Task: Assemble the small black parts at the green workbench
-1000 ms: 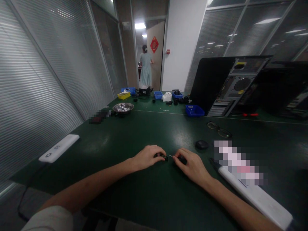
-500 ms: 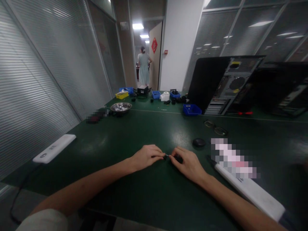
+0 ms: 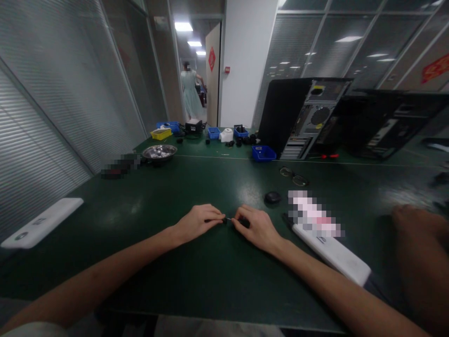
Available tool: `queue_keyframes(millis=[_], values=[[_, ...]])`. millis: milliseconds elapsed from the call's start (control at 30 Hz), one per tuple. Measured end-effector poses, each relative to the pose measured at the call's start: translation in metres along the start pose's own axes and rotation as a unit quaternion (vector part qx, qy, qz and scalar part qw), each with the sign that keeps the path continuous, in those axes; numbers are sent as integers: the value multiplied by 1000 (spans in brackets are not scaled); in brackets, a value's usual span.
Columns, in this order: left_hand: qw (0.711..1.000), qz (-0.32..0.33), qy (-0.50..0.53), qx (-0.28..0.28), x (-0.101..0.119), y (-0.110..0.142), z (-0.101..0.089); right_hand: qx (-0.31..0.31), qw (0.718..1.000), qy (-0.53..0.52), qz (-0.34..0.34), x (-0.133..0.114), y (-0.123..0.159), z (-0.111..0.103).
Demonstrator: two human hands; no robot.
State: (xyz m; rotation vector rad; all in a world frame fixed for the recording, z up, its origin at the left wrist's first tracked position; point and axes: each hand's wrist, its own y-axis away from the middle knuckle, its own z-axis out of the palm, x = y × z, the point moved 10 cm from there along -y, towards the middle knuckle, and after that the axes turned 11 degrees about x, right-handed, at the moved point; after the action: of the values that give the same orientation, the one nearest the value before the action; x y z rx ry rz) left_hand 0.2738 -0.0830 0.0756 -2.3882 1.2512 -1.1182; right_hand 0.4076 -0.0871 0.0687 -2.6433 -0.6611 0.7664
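My left hand (image 3: 199, 222) is closed in a pinch on a small black part (image 3: 225, 220), whose exact kind I cannot make out. Facing it, my right hand (image 3: 258, 228) is closed around a dark-handled tool (image 3: 244, 223), much like a small screwdriver. A thin metal shaft (image 3: 229, 219) points from the right fingertips towards the black part; whether they touch is too small to tell. Both hands rest low over the green table (image 3: 196, 276). Beyond my right hand lies a black computer mouse (image 3: 272, 197).
White power-bank-like boxes lie left (image 3: 44, 222) and right (image 3: 333, 252). Glasses (image 3: 293, 176), a blue tray (image 3: 264, 153), a metal bowl (image 3: 159, 153) and a computer tower (image 3: 298, 117) stand farther back. Another person's arm (image 3: 417, 234) rests at right. A person (image 3: 191, 91) is in the doorway.
The view has turned right, shifting the scene left. Another person's arm now shows at the right, and the person in the doorway has changed pose. My hands keep their grips.
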Motion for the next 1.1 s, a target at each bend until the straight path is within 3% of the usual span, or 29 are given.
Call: queue_keyframes(millis=[333, 633, 867, 1100], values=[[1000, 9, -6, -6, 0, 2, 6, -9, 1000, 5, -22, -10, 0, 3], [999, -15, 50, 9, 0, -1, 1, -5, 998, -55, -18, -6, -2, 4], [1000, -19, 5, -18, 4, -2, 1, 11, 998, -54, -3, -2, -4, 0], [996, 4, -70, -50, 9, -2, 10, 6, 999, 54, 3, 8, -5, -1]])
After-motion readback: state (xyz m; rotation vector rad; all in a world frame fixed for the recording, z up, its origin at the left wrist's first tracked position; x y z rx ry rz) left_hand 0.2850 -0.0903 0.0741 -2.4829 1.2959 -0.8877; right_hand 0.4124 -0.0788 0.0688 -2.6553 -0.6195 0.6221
